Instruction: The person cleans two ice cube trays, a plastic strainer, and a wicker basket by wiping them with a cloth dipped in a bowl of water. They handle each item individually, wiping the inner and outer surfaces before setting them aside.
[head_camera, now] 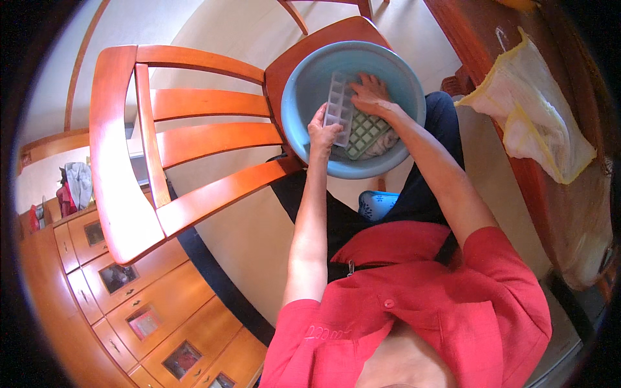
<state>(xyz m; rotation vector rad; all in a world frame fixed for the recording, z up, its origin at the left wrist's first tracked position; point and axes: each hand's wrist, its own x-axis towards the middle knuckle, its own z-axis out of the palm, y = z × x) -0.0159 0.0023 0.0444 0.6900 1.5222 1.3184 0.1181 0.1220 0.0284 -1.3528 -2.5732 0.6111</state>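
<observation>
My left hand (322, 130) grips the near end of a clear plastic ice cube tray (338, 107), which stands tilted inside a round blue plastic basin (297, 104). Inside the basin, my right hand (371, 95) has its fingers spread beside the tray's far end; whether it touches the tray I cannot tell. Below that hand lies a green ice cube tray (365, 135) with a grid of small square cells. A crumpled pale cloth (385, 144) is partly under the green tray. The basin rests on the seat of a wooden chair (330, 36).
The chair's slatted backrest (213, 104) is on the left. A yellow-edged white cloth (538, 116) hangs at a wooden table's edge (516, 179) on the right. Wooden drawers (160, 310) stand at lower left. A blue patterned slipper (377, 203) shows below the basin.
</observation>
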